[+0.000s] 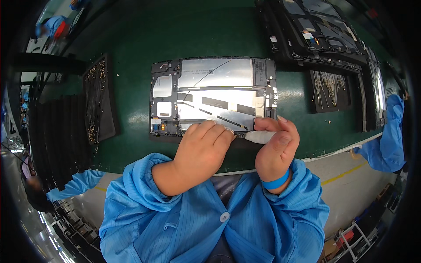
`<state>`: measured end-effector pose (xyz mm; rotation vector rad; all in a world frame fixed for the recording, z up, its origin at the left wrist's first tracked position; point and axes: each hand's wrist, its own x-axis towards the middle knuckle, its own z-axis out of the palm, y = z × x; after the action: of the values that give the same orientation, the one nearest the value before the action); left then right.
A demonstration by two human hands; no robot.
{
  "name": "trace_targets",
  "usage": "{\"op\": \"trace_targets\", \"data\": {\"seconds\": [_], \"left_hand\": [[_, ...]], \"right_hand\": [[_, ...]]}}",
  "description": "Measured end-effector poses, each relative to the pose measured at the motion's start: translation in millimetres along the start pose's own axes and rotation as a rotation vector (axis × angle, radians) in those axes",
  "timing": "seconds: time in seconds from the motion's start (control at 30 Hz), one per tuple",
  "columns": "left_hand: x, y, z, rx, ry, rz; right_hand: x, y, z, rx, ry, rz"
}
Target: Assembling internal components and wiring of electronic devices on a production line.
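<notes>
An opened tablet-like device (188, 76) with a black frame and a shiny metal back lies in front of me on a dark pad. A thin black cable (205, 77) crosses its metal surface and runs down toward the near edge. My left hand (204, 147) is closed over that near edge, its fingertips pressed together beside the frame. Just to its right, my right hand (278, 144) is closed too, with a white finger cot (259, 137) touching the frame's near edge. Whatever either hand pinches is hidden or too small to make out.
Thin cables with gold ends lie on a black pad (109, 105) at the left, beside a row of black trays (57, 140). More cables (326, 85) lie at the right, below stacked device frames (326, 33). Blue-sleeved people are at both sides of the green table (136, 98).
</notes>
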<state>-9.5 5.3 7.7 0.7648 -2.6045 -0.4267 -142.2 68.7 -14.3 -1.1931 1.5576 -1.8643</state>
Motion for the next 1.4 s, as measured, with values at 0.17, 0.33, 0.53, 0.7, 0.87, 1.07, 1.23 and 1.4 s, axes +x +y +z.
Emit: {"op": "trace_targets", "data": {"seconds": [0.17, 0.33, 0.53, 0.7, 0.87, 1.07, 1.23, 1.4], "left_hand": [[0, -3, 1, 0.030, -0.024, 0.044], [1, -3, 1, 0.040, -0.038, 0.038], [1, -2, 0, -0.013, -0.015, 0.001], [2, -4, 1, 0.003, -0.037, 0.016], [1, -3, 1, -0.008, -0.027, 0.002], [2, -3, 1, -0.020, -0.022, -0.001], [3, -2, -1, -0.021, -0.035, -0.008], [6, -3, -3, -0.011, -0.068, 0.010]], "right_hand": [[-2, 4, 0, -0.012, 0.005, -0.008], [-2, 4, 0, -0.074, -0.023, -0.061], [-2, 4, 0, -0.083, -0.054, -0.090], [-3, 7, -1, -0.017, 0.013, -0.043], [-3, 6, -2, -0.045, -0.025, -0.060], [-4, 6, 0, -0.028, -0.049, -0.080], [-3, 2, 1, -0.022, -0.028, -0.030], [3, -5, 1, -0.148, -0.089, -0.044]]}}
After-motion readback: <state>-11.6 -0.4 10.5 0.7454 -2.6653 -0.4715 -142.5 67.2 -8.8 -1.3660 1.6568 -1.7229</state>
